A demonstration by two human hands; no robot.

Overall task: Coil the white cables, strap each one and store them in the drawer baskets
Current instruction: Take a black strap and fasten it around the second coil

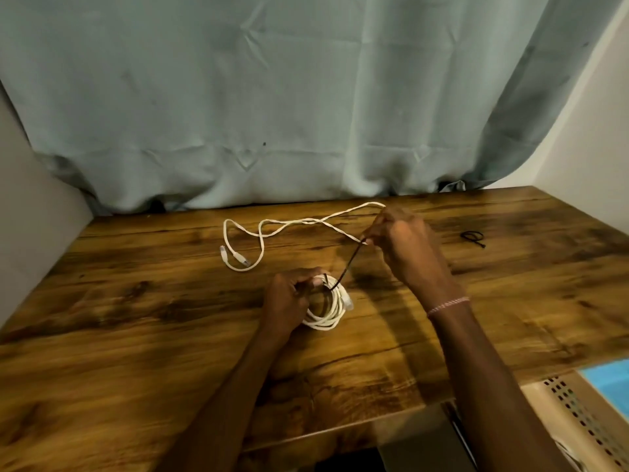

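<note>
A coiled white cable (329, 313) lies on the wooden table (136, 318) near the middle. My left hand (289, 301) grips the coil at its top left. A thin dark strap (349, 265) runs from the coil up to my right hand (405, 247), which pinches the strap's upper end and holds it taut. Behind, a second white cable (269, 229) sprawls loose across the table, its two plugs lying together at the left. Another dark strap (473, 237) lies on the table at the right.
A grey-green curtain (272, 97) hangs behind the table. At the lower right a beige perforated drawer basket (575, 417) stands open, with something blue inside it. Walls close in on the left and right.
</note>
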